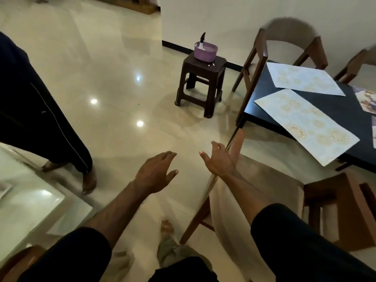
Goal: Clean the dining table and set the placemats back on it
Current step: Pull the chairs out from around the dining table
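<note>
Head view looks down on both bare hands held out over the glossy floor (105,64) in the lower middle of the frame. Left hand (155,173) hangs palm down, fingers relaxed and slightly spread, holding nothing. Right hand (221,157) has its fingers straight and fanned, thumb out, also holding nothing; it sits above the pale seat of a wooden chair (254,192) at lower right. At the right edge stands the dark dining table (262,98), with two pale patterned placemats (307,121) lying flat on it, the nearer one overhanging the table's lower edge. A brown stool (201,86) at upper centre carries a purple basket (205,51) with a spray bottle (201,40) in it. Another person's dark trouser leg (38,110) fills the left side
</note>
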